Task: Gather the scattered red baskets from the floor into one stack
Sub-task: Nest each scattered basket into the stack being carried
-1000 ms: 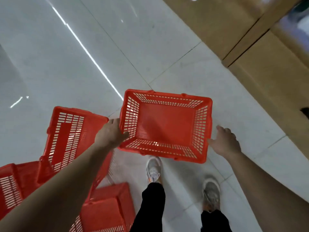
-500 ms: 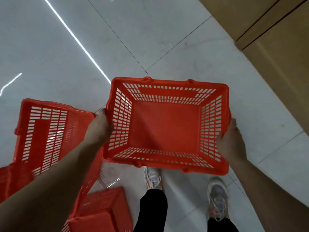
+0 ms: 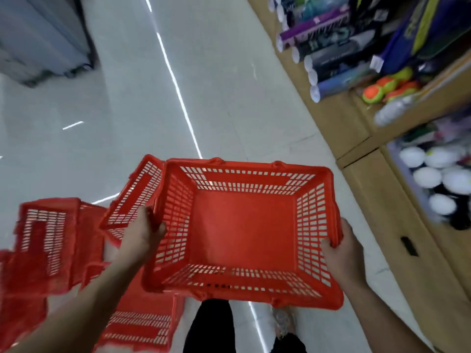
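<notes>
Open lane of pale glossy tiled floor (image 3: 216,110) ahead, crossed by a thin bright reflected streak. Bounded on the right by the light-brown wooden base of a shop shelf unit (image 3: 377,200), running diagonally away and stocked with blurred tubes, balls and white round items. Bounded at far upper left by a grey cabinet (image 3: 43,39). Left foreground crowded with other red slotted baskets (image 3: 48,230) on the floor, among them a tipped red basket (image 3: 137,189) just behind the left hand.

Red slotted plastic basket (image 3: 244,233) held off the floor in the centre foreground, in front of the body and above the black trouser legs (image 3: 211,327), apart from the shelf base. Solid rectangular bottom; four outward-sloping walls pierced by rows of small rectangular slots; thick rim with rounded corners; small lugs on the long rims.

Left hand (image 3: 142,233) curled round the left short rim. Right hand (image 3: 344,248) clamped on the right short rim, thumb over the inside of the wall, fingers hidden beneath.

Mouth turned up toward the camera, bottom toward the floor. Long axis lying across the view from hand to hand, long rims far and near, right end slightly nearer the body.
</notes>
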